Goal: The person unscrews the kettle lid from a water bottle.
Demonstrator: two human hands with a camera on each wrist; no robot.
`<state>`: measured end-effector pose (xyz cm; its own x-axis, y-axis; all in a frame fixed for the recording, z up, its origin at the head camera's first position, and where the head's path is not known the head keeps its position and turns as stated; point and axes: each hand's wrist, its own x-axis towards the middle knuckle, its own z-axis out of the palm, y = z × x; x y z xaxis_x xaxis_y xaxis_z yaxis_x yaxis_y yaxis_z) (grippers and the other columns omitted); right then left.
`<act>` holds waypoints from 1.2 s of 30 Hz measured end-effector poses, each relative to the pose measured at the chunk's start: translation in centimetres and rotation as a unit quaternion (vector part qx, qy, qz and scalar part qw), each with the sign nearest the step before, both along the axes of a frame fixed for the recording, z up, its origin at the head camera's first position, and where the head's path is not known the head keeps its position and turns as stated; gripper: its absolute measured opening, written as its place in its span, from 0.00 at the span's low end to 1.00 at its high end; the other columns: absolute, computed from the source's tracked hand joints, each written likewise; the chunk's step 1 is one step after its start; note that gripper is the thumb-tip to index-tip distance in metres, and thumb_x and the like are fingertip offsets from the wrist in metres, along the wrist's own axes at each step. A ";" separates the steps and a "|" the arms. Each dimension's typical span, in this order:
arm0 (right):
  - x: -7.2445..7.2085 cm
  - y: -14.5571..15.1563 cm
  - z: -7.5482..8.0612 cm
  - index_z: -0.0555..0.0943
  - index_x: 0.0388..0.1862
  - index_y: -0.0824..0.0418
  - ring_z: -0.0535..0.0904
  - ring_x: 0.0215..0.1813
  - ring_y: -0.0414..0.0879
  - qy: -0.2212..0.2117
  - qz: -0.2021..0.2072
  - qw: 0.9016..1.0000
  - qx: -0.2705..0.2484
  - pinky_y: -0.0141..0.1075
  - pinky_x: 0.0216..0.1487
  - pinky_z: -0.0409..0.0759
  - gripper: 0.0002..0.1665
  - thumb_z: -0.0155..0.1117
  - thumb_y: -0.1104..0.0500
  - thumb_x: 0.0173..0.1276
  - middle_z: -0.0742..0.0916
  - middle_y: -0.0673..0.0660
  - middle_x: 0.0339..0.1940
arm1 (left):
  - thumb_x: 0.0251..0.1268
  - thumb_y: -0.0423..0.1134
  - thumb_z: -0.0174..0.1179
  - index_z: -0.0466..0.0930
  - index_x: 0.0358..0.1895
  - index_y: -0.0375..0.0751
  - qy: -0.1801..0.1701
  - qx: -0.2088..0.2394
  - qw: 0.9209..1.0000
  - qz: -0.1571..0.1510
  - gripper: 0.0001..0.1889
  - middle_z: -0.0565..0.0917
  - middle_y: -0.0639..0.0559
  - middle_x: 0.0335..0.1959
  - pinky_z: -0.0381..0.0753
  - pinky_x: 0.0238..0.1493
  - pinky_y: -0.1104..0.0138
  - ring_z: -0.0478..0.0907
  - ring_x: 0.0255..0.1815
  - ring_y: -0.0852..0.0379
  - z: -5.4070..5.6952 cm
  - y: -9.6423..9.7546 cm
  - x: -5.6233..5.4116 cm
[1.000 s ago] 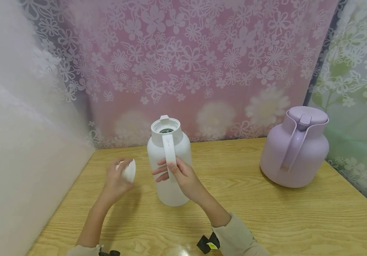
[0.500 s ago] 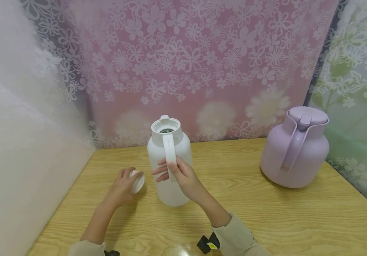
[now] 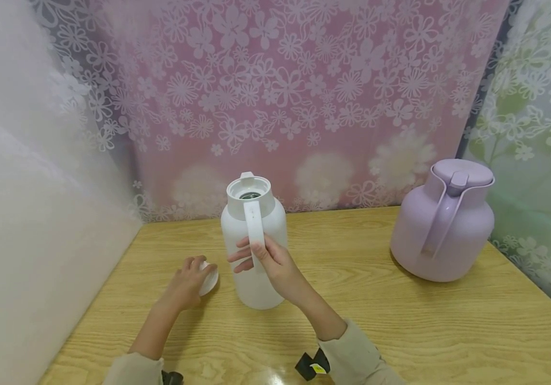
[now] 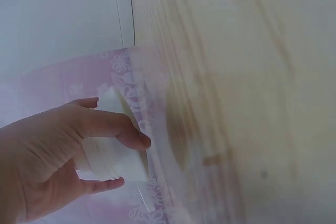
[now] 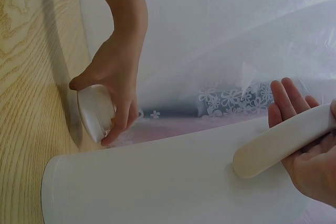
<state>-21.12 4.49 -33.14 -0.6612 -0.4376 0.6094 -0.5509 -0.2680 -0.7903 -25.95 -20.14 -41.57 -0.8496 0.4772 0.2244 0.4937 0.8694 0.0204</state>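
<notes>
A white insulated jug stands upright at the middle of the table, its mouth uncovered and the dark inner neck showing. My right hand holds the jug's upright handle, thumb on the near side and fingers loosely stretched behind it. To the left of the jug, my left hand grips a round white lid by its sides. The lid is tilted on edge, close over the table; in the left wrist view the thumb lies across the lid, and part of it is hidden by the hand.
A lilac jug with its lid on stands at the right on the wood-grain table. Behind the table hangs a pink flowered curtain. A pale wall borders the left side.
My left hand has lowered the lid toward the table and moved it slightly right, nearer the jug. The right hand and both jugs have stayed in place.
</notes>
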 end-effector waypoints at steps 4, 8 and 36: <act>0.1 0.0 0.1 0.69 0.50 0.74 0.81 0.36 0.60 -0.001 0.002 1.000 -0.003 0.46 0.43 0.78 0.21 0.38 0.55 0.77 0.82 0.70 0.41 | 0.29 0.21 0.73 0.72 0.54 0.40 -0.011 -0.015 1.000 0.011 0.38 0.65 0.34 0.55 0.73 0.41 0.44 0.61 0.56 0.32 0.0 0.2 -0.1; 0.1 0.0 0.1 0.69 0.50 0.74 0.81 0.36 0.61 -0.002 0.004 1.000 -0.004 0.46 0.43 0.78 0.22 0.38 0.55 0.77 0.82 0.71 0.41 | 0.31 0.22 0.73 0.72 0.53 0.41 -0.015 -0.026 0.999 0.021 0.36 0.65 0.34 0.55 0.73 0.41 0.44 0.60 0.55 0.32 -0.1 0.4 -0.1; 0.2 0.0 0.1 0.68 0.50 0.75 0.81 0.37 0.62 -0.003 -0.001 1.000 0.000 0.46 0.43 0.78 0.20 0.37 0.58 0.77 0.81 0.72 0.41 | 0.41 0.28 0.70 0.68 0.59 0.36 -0.101 -0.025 0.993 0.049 0.35 0.59 0.33 0.62 0.63 0.50 0.38 0.52 0.62 0.29 0.5 0.9 -0.2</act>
<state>-20.97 4.51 -33.04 -0.6656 -0.4368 0.6051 -0.5461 -0.2675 -0.7938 -26.14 -19.20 -41.07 -0.9177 0.3967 0.0227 0.3973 0.9153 0.0662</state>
